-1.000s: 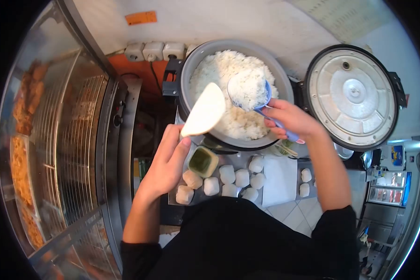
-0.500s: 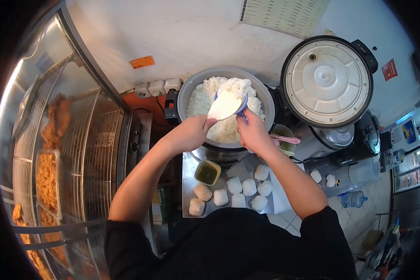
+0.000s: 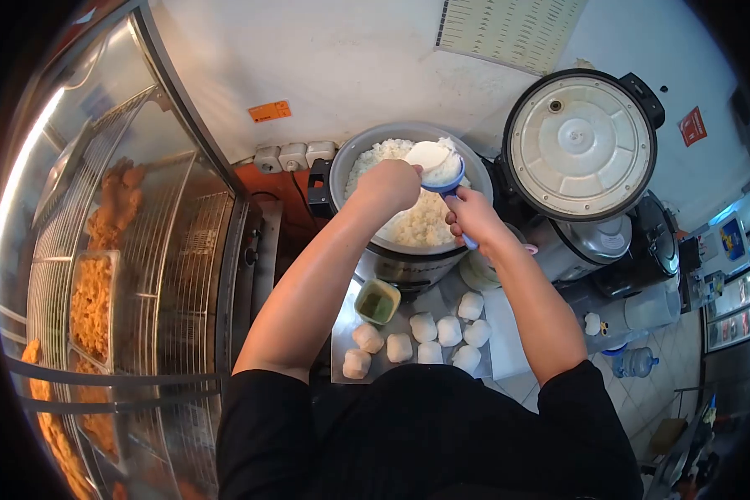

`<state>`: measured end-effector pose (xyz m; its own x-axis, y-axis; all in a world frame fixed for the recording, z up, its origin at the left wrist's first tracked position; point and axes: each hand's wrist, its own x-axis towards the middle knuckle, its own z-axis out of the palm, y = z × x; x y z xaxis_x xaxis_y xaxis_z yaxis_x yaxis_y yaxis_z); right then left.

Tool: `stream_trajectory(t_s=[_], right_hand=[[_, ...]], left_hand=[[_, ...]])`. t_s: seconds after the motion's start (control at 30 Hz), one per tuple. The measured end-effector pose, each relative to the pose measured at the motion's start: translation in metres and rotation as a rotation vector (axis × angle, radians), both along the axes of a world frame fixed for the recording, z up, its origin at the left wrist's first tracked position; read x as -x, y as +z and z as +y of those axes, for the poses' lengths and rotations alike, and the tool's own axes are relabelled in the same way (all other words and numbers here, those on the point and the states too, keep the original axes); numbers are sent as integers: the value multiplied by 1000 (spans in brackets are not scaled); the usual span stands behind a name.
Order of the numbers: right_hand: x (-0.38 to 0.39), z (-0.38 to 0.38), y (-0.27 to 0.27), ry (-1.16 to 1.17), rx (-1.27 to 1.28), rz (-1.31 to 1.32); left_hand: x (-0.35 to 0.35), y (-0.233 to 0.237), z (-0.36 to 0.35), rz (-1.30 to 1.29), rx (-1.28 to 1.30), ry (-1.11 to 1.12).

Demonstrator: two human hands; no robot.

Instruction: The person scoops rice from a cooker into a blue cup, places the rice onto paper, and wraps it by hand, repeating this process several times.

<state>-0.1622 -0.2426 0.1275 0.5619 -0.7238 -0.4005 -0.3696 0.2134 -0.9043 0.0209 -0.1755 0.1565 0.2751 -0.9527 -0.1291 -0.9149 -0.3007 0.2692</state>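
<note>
Blue scoop (image 3: 443, 177) packed with rice is held by its handle in the closed right hand (image 3: 473, 215) over the cooker pot (image 3: 342, 171), with a white paddle (image 3: 427, 155) pressed on top by the clenched left hand (image 3: 389, 183), and while several wrapped portions (image 3: 429, 337) are already laid out on the worktop (image 3: 347, 333), loads of rice looks left.

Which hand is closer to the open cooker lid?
Right. The right hand holds a blue scoop just left of the lid; the left hand is farther left over the pot, holding a white paddle.
</note>
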Motion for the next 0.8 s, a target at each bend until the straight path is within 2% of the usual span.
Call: stream_trajectory(t_s=[0.07,0.13,0.17,0.2,0.27,0.33,0.37,0.4,0.47,0.53,0.6,0.67,0.7,0.77,0.8], right_hand=[[16,2,-3,-2,-6,-6],[33,6,1,-19,-39,-77],[41,4,5,-29,-44,-82],[49,2,9,-5,-151,-181],[70,3,13,-14,-274,-286],[99,7,16,30,-366,-387],[118,16,19,-14,-356,-386],[142,17,9,-35,-349,-395],[199,24,-15,-151,-321,-377],[262,31,-40,-200,-265,-445],[306,47,-62,-326,-276,-487],[334,62,-82,-690,-60,-453],[338,69,-95,-821,28,-295],[374,80,-173,-687,505,102],[391,83,-221,-494,807,297]], left_hand=[[-6,-6,0,-50,-54,69],[-12,-5,4,-155,-162,12],[-10,0,10,-120,-130,102],[-8,2,16,-86,-102,190],[-12,-25,14,-560,82,135],[-7,-29,22,-588,362,226],[7,-23,32,-558,538,130],[30,-15,48,-498,693,33],[93,-4,82,-53,705,-142],[154,-26,109,603,384,-259],[210,-60,118,826,37,-406],[260,-129,108,833,-120,-609],[289,-156,101,776,-187,-637],[342,-209,89,686,-256,-698],[362,-236,85,652,-257,-732]])
